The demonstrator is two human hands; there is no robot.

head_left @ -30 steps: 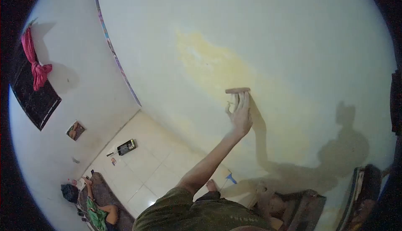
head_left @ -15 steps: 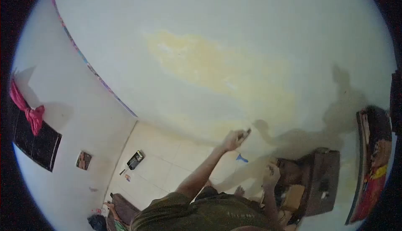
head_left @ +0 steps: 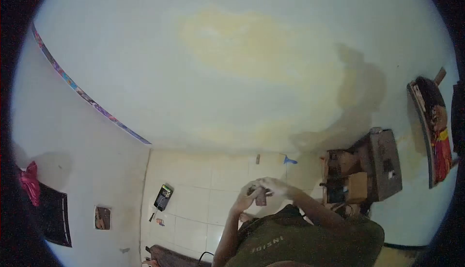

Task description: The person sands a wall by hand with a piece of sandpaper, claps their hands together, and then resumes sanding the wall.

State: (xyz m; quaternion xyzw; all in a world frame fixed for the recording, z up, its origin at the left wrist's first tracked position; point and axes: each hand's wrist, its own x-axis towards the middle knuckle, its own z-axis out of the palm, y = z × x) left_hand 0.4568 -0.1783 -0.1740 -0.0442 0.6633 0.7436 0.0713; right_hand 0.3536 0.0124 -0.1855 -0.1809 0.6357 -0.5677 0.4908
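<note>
In front of the olive shirt, my two hands are brought together over the floor. My left hand (head_left: pixel 245 200) is closed around a small brown rectangular piece (head_left: pixel 261 198), perhaps folded sandpaper. Against its upper side my right hand (head_left: pixel 275 186) is bent inward with fingers gripping, slightly smeared by motion. A blue-bladed scraper (head_left: pixel 289 160) lies on the floor tiles by the wall, beyond my hands. Another small brown piece (head_left: pixel 257 159) lies left of the scraper.
Ahead stands a pale wall (head_left: pixel 232 97) with a yellowish patch (head_left: pixel 242 39). A brown cabinet (head_left: pixel 385 165) with open compartments is at right, below a colourful hanging panel (head_left: pixel 438 131). On the tiles at left lies a black tray (head_left: pixel 163 198).
My left hand has come back from the wall, down to my right hand. My right hand has moved left, away from the cabinet. The view has shifted.
</note>
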